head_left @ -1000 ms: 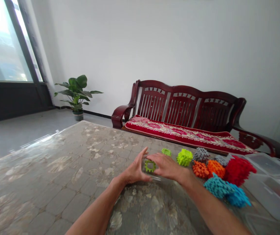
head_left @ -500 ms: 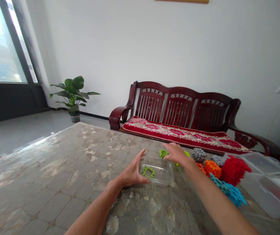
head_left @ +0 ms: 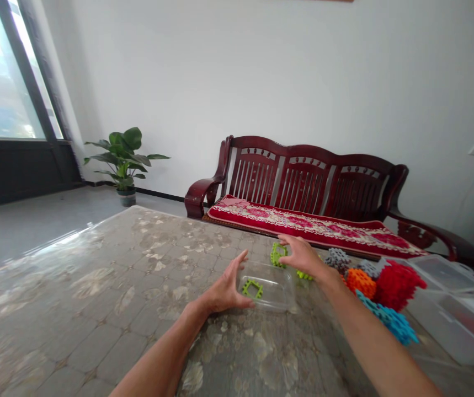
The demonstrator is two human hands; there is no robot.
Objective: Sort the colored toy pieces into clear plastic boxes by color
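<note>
A clear plastic container (head_left: 278,303) sits on the table in front of me. My left hand (head_left: 229,284) grips its left end, thumb at the near side and fingers at the far side. Inside the container, toward the left, lies a lime-green square building piece (head_left: 253,289) with toothed edges and an open middle. Just beyond the container's far right corner, my right hand (head_left: 302,257) pinches another toothed lime-green building piece (head_left: 278,256) between thumb and fingers, standing on edge. More green pieces (head_left: 304,275) show partly beneath my right hand.
Right of my right hand are clusters of grey (head_left: 337,259), orange (head_left: 361,283), red (head_left: 399,286) and blue pieces (head_left: 388,322). A translucent storage box (head_left: 454,331) and its lid (head_left: 447,273) lie at the far right. A wooden bench (head_left: 294,176) stands behind the patterned table (head_left: 108,286).
My right hand has shifted slightly up and back, and the green piece at its fingertips has tipped more upright. My left hand stays at the container.
</note>
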